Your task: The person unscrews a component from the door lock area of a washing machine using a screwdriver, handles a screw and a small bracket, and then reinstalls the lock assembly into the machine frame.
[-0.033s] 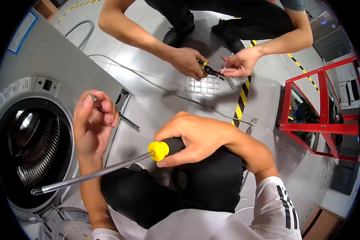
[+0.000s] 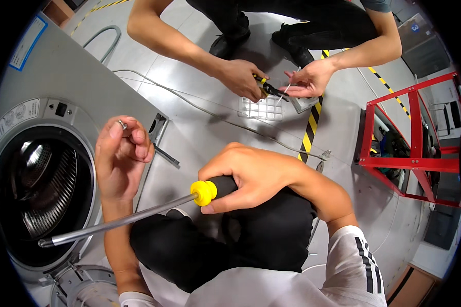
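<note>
Between thumb and fingertips, my left hand [image 2: 124, 153] pinches a small metal screw [image 2: 122, 124], partly covered by the fingers. My right hand [image 2: 253, 179] is wrapped around the black grip of a long screwdriver [image 2: 133, 217] with a yellow collar. Its thick metal shaft slants down to the left, crossing in front of my left forearm. The tip, which looks hollow like a socket, appears over the lower edge of the round opening of a grey washing machine [image 2: 112, 97]. That machine's drum [image 2: 46, 189] is exposed, and its door [image 2: 87, 286] hangs open at the lower left.
Across from me, a crouching co-worker holds black-and-yellow pliers [image 2: 271, 89] and a thin white strip [image 2: 288, 88]. Below those hands is a clear compartment box [image 2: 261, 115]. A grey cable [image 2: 189, 102] crosses the floor. A red metal frame [image 2: 415, 161] stands right.
Almost nothing differs. My left hand and the screwdriver tip have shifted very slightly; both hands keep their holds. The co-worker's white strip sits at a slightly different angle.
</note>
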The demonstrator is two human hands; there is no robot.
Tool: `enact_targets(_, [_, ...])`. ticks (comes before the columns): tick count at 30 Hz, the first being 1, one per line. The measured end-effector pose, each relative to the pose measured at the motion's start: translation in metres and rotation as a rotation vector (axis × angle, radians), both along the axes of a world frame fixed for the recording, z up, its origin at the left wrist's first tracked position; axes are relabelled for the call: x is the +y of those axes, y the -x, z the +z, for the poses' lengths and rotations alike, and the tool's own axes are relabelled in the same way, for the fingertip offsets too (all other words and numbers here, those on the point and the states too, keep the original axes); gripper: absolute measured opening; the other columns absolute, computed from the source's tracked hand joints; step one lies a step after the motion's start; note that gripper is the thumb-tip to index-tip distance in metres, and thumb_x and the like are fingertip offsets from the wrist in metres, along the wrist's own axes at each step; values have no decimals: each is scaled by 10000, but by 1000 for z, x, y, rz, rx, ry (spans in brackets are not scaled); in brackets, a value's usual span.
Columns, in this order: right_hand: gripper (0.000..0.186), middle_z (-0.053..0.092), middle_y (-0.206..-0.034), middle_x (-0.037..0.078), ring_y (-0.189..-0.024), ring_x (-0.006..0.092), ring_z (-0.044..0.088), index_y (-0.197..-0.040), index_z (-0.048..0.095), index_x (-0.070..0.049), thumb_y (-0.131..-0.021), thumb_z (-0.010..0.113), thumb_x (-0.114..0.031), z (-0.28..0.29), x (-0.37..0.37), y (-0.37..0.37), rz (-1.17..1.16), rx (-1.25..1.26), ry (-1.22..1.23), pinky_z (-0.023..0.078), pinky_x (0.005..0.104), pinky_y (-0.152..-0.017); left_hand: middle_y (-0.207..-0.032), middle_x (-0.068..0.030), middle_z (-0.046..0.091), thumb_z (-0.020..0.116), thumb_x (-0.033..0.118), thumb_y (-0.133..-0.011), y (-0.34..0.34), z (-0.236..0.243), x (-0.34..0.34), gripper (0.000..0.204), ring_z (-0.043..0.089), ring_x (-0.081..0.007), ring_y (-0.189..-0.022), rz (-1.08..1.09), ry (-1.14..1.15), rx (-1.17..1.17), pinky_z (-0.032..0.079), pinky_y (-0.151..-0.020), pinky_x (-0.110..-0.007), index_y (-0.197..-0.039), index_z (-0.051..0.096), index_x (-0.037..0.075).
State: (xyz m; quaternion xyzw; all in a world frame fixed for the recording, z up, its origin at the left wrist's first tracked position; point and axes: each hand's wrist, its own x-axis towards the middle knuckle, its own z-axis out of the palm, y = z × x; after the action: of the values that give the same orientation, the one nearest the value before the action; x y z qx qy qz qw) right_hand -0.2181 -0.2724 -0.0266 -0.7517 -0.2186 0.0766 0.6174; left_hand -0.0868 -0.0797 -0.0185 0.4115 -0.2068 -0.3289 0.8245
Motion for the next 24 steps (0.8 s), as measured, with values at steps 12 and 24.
enact_targets(12, [221, 547, -574, 68, -485, 141, 453, -770, 605, -19, -780, 715, -210, 8, -6, 0, -47, 128, 6, 363, 288, -477, -823, -71, 533, 542, 71, -863, -3, -9, -3, 141, 492, -117, -643, -8, -19, 10, 425, -566, -250, -1002, 524, 54])
enact_targets(24, [243, 576, -591, 50, -501, 123, 482, -777, 619, -23, -769, 732, -237, 4, -6, -8, -18, 180, -5, 371, 278, -484, -790, -80, 545, 511, 55, -863, -4, -11, -3, 138, 499, -128, -646, -28, -48, 16, 428, -578, -260, -1001, 511, 56])
